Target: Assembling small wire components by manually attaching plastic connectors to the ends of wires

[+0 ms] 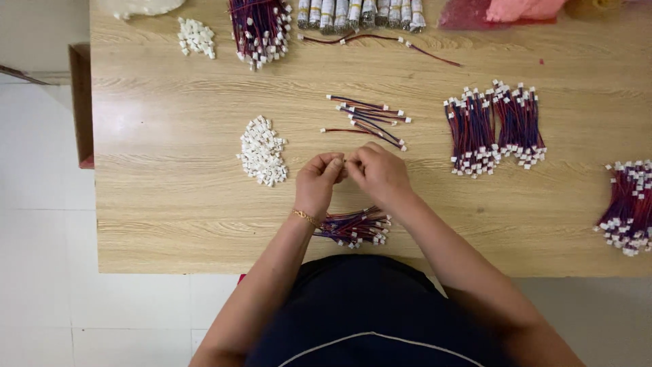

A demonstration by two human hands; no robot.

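Nearest the camera, a small bundle of red-and-blue wire leads with white plastic end plugs (353, 228) lies on the pale wood-grain surface (170, 204) just under the wrists, its long axis running left to right. Above it the left hand (318, 182) and right hand (377, 171) meet fingertip to fingertip, both pinched shut on something too small to make out. A heap of loose white plastic connector housings (262, 152) lies just left of the left hand, the nearer one, and a few scattered leads (367, 121) sit just beyond both hands.
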